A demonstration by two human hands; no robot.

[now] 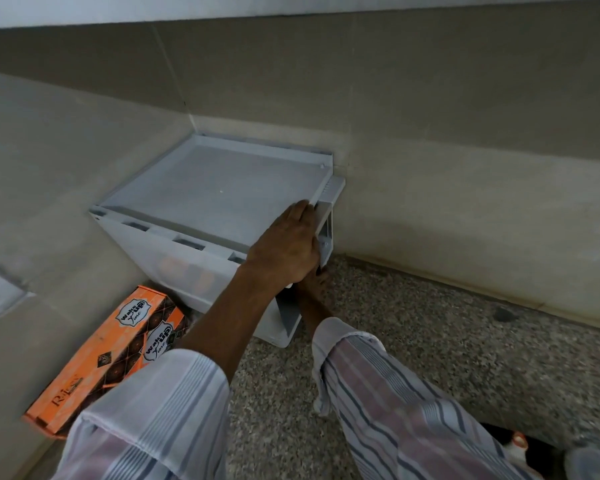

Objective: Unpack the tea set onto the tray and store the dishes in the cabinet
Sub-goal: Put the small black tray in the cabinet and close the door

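The left hand [286,249] lies flat, fingers straight, on the right front corner of the white plastic cabinet [215,192]; the right hand [314,282] reaches just below it, at the cabinet's right side, its fingers hidden, so I cannot tell their grasp. The orange printed cardboard box [108,355] lies on the floor to the left, nearer the left arm.

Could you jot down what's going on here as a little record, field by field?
Place: speckled floor in a corner of beige walls
Cabinet: white plastic, against the walls, orange shapes dimly showing through its front
Left hand: resting flat on the cabinet's top right edge
Right hand: low at the cabinet's right front corner, mostly hidden; grip unclear
Box: orange, printed, lying on the floor left of the cabinet
Sleeves: striped, on both arms
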